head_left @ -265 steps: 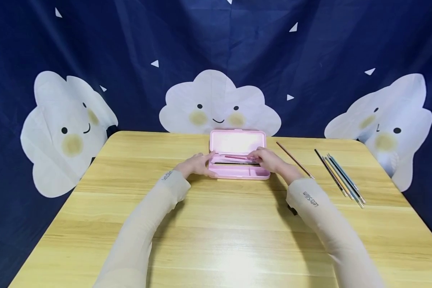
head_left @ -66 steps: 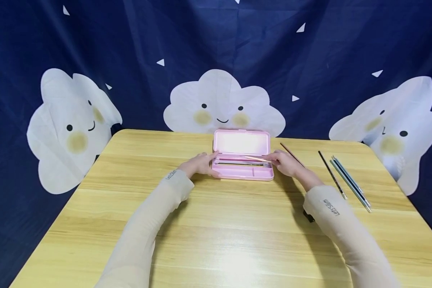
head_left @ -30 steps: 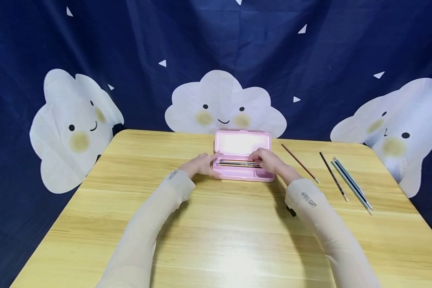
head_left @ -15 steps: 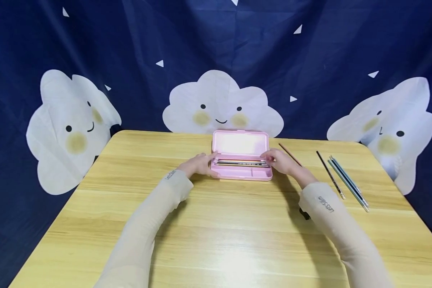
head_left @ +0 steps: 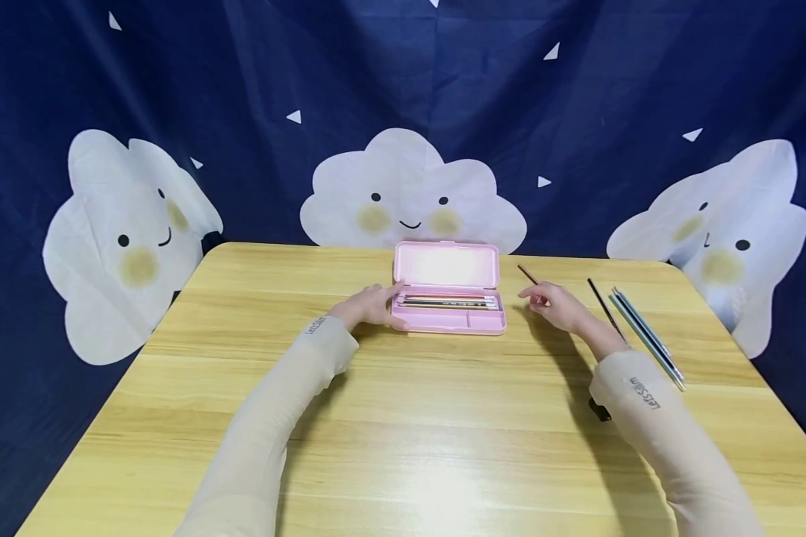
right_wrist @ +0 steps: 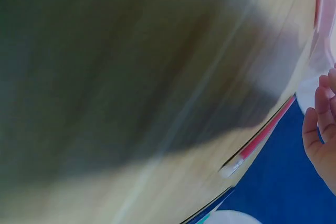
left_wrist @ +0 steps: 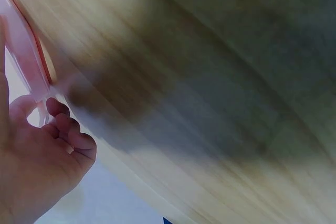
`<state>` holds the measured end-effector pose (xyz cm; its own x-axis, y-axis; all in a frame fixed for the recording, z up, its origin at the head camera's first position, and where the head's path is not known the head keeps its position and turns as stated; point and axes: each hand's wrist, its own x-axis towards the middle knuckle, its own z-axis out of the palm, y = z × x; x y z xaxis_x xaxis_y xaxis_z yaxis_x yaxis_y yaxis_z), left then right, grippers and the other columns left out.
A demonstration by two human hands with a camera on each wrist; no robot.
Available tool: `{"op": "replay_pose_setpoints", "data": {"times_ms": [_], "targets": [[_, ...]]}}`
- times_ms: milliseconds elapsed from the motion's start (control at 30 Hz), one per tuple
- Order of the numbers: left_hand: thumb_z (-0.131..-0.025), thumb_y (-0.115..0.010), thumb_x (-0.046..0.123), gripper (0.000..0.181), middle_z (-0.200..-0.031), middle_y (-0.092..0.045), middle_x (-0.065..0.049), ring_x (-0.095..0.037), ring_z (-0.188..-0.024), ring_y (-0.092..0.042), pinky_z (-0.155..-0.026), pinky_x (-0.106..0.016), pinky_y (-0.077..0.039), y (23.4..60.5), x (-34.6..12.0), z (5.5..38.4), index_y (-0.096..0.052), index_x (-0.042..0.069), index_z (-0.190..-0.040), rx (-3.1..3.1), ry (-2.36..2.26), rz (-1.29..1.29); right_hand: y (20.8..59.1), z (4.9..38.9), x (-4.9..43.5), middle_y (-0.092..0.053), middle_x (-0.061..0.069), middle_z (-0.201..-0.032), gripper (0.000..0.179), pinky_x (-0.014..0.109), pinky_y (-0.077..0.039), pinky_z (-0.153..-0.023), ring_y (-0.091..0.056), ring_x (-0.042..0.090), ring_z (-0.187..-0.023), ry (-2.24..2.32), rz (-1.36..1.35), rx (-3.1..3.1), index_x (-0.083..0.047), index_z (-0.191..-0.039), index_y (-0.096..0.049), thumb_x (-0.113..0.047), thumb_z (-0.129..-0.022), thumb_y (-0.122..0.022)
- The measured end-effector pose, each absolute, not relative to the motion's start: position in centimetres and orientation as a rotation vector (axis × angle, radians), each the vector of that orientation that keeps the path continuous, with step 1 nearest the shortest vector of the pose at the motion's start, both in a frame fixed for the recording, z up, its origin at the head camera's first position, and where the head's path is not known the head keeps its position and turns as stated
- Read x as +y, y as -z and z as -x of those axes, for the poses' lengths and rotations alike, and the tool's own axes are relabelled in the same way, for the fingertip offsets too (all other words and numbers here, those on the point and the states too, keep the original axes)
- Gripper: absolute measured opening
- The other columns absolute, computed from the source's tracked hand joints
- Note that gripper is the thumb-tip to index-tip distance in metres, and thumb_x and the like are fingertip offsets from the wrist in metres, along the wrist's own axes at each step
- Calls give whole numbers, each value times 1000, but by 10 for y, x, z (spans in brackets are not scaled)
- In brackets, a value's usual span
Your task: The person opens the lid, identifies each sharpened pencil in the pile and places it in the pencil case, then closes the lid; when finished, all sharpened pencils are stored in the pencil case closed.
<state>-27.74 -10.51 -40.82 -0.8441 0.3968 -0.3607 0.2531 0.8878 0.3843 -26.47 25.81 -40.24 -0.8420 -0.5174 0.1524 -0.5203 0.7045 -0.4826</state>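
Note:
A pink pencil case stands with its lid up at the back of the table, and several pencils lie in its long compartment. My left hand holds the case's left end, its thumb and a finger spread across that end. In the left wrist view the other fingers are curled beside the case. Right of the case, my right hand holds nothing, its fingers loosely bent. It overlaps a reddish pencil in the head view. The right wrist view shows that pencil's white end on the table, apart from the fingers.
Further right on the wooden table lie a black pencil, partly covered by the right arm, and a cluster of bluish and dark pencils. Behind the table hangs a dark blue cloth with clouds.
The pencil my right hand carried into the case now lies with the others there. That hand has moved out rightward over the reddish pencil. The left hand has stayed at the case.

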Motion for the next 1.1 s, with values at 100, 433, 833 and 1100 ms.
{"op": "replay_pose_setpoints", "data": {"times_ms": [100,433,833,1100], "targets": [[-72,-68,56,104,-145,-23,-24,-35,-134,-21,-108,-47,-20,408,-105,277,-5,23,-148,2615,-453,-476,403,262,268,-55,12,-76,22,38,-44,-66,-50,23,-72,-811,-849,-2900,12,-101,-60,13,-80,-55],[-73,-68,54,103,-144,-25,-25,-36,-133,-23,-108,-48,-21,407,-106,277,-6,21,-148,2615,-468,-500,402,250,304,-57,10,-75,23,33,-43,-62,-52,20,-68,-739,-740,-2920,10,-103,-61,11,-80,-57],[-73,-68,53,102,-142,-28,-26,-35,-130,-28,-106,-48,-25,405,-105,276,-7,19,-148,2619,-471,-513,403,230,349,-56,9,-73,21,26,-41,-58,-46,8,-67,-707,-665,-2875,13,-100,-60,12,-78,-59],[-73,-68,54,102,-144,-24,-26,-36,-133,-23,-107,-48,-22,403,-105,273,-7,21,-148,2617,-458,-483,402,220,373,-52,7,-69,23,25,-39,-57,-41,3,-65,-658,-620,-2848,14,-98,-61,14,-75,-60]]}}
